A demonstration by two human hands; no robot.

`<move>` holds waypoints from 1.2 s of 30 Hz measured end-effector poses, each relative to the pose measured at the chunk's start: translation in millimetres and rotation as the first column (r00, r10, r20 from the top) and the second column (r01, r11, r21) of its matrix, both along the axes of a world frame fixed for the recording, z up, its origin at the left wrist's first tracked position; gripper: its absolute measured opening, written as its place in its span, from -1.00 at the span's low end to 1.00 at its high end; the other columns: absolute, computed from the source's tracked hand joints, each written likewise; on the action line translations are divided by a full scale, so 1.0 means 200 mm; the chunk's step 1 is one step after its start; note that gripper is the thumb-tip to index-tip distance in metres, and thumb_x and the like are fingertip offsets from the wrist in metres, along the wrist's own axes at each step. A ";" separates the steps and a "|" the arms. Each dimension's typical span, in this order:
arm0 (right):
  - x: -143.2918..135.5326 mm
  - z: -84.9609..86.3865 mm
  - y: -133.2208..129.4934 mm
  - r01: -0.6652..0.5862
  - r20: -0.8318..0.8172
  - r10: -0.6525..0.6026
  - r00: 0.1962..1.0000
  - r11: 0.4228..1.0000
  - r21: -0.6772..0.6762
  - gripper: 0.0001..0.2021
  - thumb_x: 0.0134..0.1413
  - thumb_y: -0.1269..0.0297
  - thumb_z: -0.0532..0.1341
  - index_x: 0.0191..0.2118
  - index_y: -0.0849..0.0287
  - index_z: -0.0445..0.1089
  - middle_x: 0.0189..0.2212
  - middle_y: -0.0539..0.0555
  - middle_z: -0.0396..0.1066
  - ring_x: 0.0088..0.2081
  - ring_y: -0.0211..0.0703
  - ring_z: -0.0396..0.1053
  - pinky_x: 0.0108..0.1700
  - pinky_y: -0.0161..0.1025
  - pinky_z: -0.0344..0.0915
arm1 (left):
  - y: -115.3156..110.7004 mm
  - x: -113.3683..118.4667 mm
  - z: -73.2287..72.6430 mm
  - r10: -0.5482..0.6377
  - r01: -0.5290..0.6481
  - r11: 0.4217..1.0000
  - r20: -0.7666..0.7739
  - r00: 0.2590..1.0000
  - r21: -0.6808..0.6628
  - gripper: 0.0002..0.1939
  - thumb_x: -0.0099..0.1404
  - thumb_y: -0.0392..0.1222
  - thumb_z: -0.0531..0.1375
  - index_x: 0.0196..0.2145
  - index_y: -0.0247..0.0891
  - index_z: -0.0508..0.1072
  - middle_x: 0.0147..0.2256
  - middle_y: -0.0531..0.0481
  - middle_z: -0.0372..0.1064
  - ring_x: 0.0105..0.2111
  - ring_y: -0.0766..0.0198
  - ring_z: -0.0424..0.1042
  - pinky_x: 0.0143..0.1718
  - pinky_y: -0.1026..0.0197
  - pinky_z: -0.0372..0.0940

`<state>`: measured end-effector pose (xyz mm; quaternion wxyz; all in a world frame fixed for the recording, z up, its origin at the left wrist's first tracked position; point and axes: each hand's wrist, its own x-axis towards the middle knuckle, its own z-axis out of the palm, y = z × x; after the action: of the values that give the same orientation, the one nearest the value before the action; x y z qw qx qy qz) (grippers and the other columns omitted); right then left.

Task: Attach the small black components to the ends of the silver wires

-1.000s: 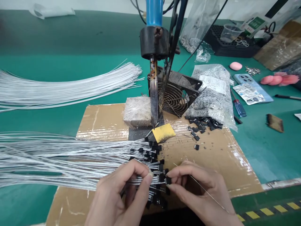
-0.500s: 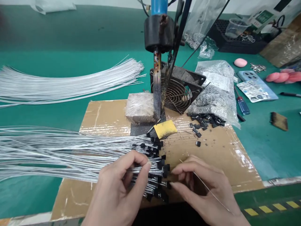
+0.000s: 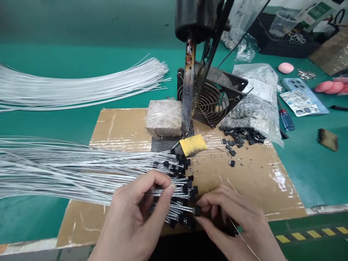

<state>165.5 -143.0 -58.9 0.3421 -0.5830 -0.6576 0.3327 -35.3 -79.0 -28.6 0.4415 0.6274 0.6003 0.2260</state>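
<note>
A: What did the left hand [image 3: 130,221] have hold of?

B: From my remote station I saw its fingers [image 3: 163,188] closed in a pinch on the wire bundle [image 3: 67,170], just behind the black components [image 3: 182,188] fitted to the wire ends. The bundle fanned out to the left, across the cardboard sheet [image 3: 252,177] and over the green worktop [image 3: 312,166].

A: And the right hand [image 3: 236,224]?

B: Its thumb and forefinger were pressed together on one black component at the lower right edge of the cluster. A single thin wire [image 3: 241,235] ran across the back of that hand; I could not tell whether the fingers gripped it.

A: Where did the cluster lie relative to the fixed tool?

B: It lay near the front edge of the cardboard, in front of the soldering iron [image 3: 187,98], which stood upright with its tip just above a yellow sponge [image 3: 193,144]. A wrapped block [image 3: 164,117] sat just left of the iron, a fan [image 3: 212,98] behind it.

A: Other items?

B: Loose black components [image 3: 240,135] lay beside a plastic bag [image 3: 252,105] on the right. A second wire bundle [image 3: 81,85] rested farther back.
</note>
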 end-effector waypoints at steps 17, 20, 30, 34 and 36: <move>-0.09 -0.02 -0.03 0.168 -0.063 -0.158 0.986 0.960 0.226 -0.80 0.18 0.61 0.29 -0.20 0.15 0.42 -0.38 -0.03 0.42 -0.34 -0.33 0.37 -0.25 -0.31 0.34 | 0.00 -0.01 0.01 -0.005 0.004 1.000 -0.036 0.999 -0.031 -0.74 0.42 0.05 0.12 -0.39 -0.05 0.41 -0.46 0.18 0.34 -0.53 0.28 0.12 -0.49 0.18 0.03; -0.09 -0.01 -0.03 0.183 -0.085 -0.169 0.982 0.965 0.189 -0.85 0.20 0.53 0.29 -0.21 0.14 0.41 -0.39 -0.04 0.40 -0.36 -0.33 0.34 -0.30 -0.32 0.31 | 0.01 0.00 0.01 -0.018 0.017 0.999 -0.035 0.999 -0.034 -0.75 0.41 0.03 0.12 -0.40 -0.05 0.41 -0.49 0.19 0.30 -0.54 0.27 0.11 -0.48 0.19 0.05; -0.09 -0.01 -0.02 0.232 -0.134 -0.218 0.967 0.968 0.100 -0.93 0.27 0.37 0.24 -0.21 0.04 0.45 -0.41 -0.07 0.41 -0.42 -0.35 0.34 -0.38 -0.35 0.27 | 0.00 -0.02 0.00 -0.071 0.071 0.997 0.007 0.997 0.006 -0.76 0.41 -0.04 0.14 -0.41 -0.10 0.41 -0.51 0.18 0.32 -0.56 0.32 0.15 -0.52 0.25 0.06; -0.09 -0.01 -0.02 0.227 -0.149 -0.212 0.966 0.969 0.094 -0.92 0.28 0.37 0.23 -0.20 0.03 0.45 -0.41 -0.09 0.41 -0.41 -0.40 0.35 -0.35 -0.42 0.27 | 0.00 -0.01 0.02 -0.023 0.023 1.000 0.003 1.000 -0.003 -0.74 0.41 -0.03 0.13 -0.43 -0.11 0.41 -0.50 0.18 0.32 -0.54 0.33 0.15 -0.50 0.24 0.07; -0.08 -0.01 -0.02 0.222 -0.146 -0.207 0.967 0.971 0.087 -0.91 0.29 0.37 0.23 -0.19 0.02 0.45 -0.39 -0.10 0.42 -0.40 -0.42 0.36 -0.33 -0.46 0.28 | 0.00 0.00 0.01 -0.026 0.026 0.999 -0.011 1.000 0.027 -0.75 0.42 -0.06 0.12 -0.42 -0.11 0.42 -0.51 0.20 0.31 -0.55 0.34 0.15 -0.51 0.25 0.07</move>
<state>148.6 -146.2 -61.1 0.4498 -0.6083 -0.5820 0.2983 -35.5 -79.6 -26.6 0.4326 0.6422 0.5914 0.2250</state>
